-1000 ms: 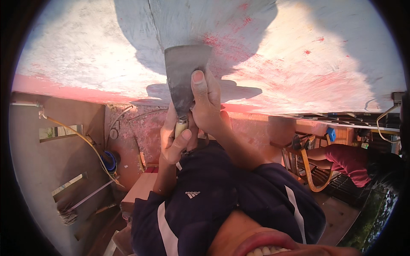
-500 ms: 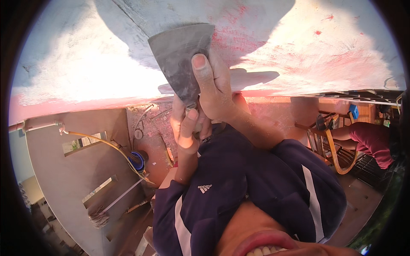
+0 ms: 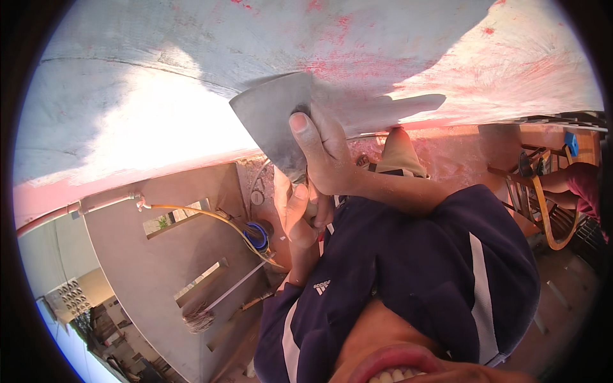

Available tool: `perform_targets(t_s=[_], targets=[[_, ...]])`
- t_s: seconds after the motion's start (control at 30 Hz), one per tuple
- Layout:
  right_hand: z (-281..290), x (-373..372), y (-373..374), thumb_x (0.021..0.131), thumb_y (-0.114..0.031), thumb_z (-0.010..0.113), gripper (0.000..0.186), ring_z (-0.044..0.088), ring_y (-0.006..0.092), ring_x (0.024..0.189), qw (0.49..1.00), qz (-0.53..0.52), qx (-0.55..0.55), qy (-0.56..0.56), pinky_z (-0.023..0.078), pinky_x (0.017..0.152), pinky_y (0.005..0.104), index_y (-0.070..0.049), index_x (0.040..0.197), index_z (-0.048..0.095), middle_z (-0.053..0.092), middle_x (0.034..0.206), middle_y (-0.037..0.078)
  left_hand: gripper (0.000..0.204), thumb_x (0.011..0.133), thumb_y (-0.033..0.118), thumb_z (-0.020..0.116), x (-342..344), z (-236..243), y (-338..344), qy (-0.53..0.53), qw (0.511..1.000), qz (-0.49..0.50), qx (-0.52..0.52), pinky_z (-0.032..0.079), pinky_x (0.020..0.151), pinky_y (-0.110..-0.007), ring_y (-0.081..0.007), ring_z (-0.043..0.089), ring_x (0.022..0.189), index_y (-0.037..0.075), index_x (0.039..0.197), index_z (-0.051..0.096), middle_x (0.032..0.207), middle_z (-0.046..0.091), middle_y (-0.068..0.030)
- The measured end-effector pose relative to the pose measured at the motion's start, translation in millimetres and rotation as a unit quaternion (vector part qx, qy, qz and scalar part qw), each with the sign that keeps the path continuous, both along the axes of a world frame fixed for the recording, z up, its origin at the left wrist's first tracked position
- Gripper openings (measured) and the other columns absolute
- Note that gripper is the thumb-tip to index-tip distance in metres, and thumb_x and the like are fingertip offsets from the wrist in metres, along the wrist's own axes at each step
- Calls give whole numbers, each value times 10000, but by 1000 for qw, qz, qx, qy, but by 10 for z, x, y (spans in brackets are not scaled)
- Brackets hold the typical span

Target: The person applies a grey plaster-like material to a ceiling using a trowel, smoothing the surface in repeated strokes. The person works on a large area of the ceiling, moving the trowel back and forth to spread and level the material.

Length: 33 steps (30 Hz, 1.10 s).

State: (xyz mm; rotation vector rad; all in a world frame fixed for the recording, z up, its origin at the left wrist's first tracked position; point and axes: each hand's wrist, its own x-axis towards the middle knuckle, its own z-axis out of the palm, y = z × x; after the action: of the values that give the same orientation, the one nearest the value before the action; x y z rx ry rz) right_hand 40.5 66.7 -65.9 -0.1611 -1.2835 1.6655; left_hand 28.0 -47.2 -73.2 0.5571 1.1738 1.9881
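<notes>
The two hands are close together, both closed on one broad metal scraper: the left hand (image 3: pixel 299 214) wraps the handle end, which its fingers mostly hide, while the right hand (image 3: pixel 332 153) grips the flared blade by its right side, thumb flat on the near face. The scraper (image 3: pixel 271 121) sits in front of the chest, up against or just off the pale wall (image 3: pixel 408 38); contact along the edge cannot be told for certain. Because the right hand holds the blade so near its front corner, a slip could drag the fingertips over the wall or onto the edge, and if one corner digs in, perhaps at the dark crack (image 3: pixel 128 62), it could gouge the surface or twist the tool. The scraper's long axis runs from the handle, lower right, to the blade, upper left; the wide edge points away from the body and leans toward the person's left. Beyond the dark striped top (image 3: pixel 421 255), a yellow hose (image 3: pixel 223 220), a blue bucket (image 3: pixel 257 237) and a mop (image 3: pixel 199 320) lie off to the left, with a wooden chair (image 3: pixel 543 220) and another person's red garment (image 3: pixel 584 185) at far right.
</notes>
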Motion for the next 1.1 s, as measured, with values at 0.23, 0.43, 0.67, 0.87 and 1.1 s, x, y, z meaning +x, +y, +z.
perform_targets(t_s=[0.23, 0.43, 0.67, 0.87, 1.1], targets=[[191, 88, 312, 1083, -399, 454, 451, 555, 82, 929, 995, 22, 9, 96, 453, 814, 254, -4, 1265, 574, 640, 1052, 35, 675, 1025, 263, 481, -105, 174, 117, 163, 977, -120, 63, 442, 553, -239, -117, 535, 607, -48, 1561, 213, 884, 576, -124], [-6, 640, 464, 1034, -421, 478, 423, 486, 117, 616, 984, -134, -101, -53, 377, 574, 271, -9, 1003, 573, 577, 773, 52, 732, 1007, 329, 464, -282, -64, 33, 238, 969, -21, 60, 555, 851, -448, -307, 623, 1051, 44, 1606, 155, 1487, 396, -244], [-464, 1061, 387, 1017, -387, 535, 429, 576, 160, 860, 962, -201, -152, -109, 465, 753, 298, 15, 1162, 574, 614, 1009, 90, 806, 996, 195, 511, -87, -171, 57, -487, 732, -190, 437, 578, 516, -279, -174, 613, 892, 311, 1623, 19, 1702, -48, 34], [-609, 1125, 270, 1058, -299, 526, 390, 572, 149, 947, 976, -174, 64, -110, 457, 855, 312, 61, 1182, 612, 656, 1037, 103, 785, 981, 192, 487, -40, -239, 162, -585, 677, -194, 402, 569, 505, -265, -157, 599, 859, 291, 1627, 53, 1701, 47, 67], [-503, 1030, 308, 1020, -171, 599, 219, 585, 140, 679, 968, -110, 180, -135, 461, 594, 283, 14, 1099, 686, 670, 844, 118, 758, 974, 231, 438, -9, -283, 170, -572, 687, -234, 383, 570, 521, -261, -184, 595, 874, 292, 1628, 59, 1704, 38, 12]])
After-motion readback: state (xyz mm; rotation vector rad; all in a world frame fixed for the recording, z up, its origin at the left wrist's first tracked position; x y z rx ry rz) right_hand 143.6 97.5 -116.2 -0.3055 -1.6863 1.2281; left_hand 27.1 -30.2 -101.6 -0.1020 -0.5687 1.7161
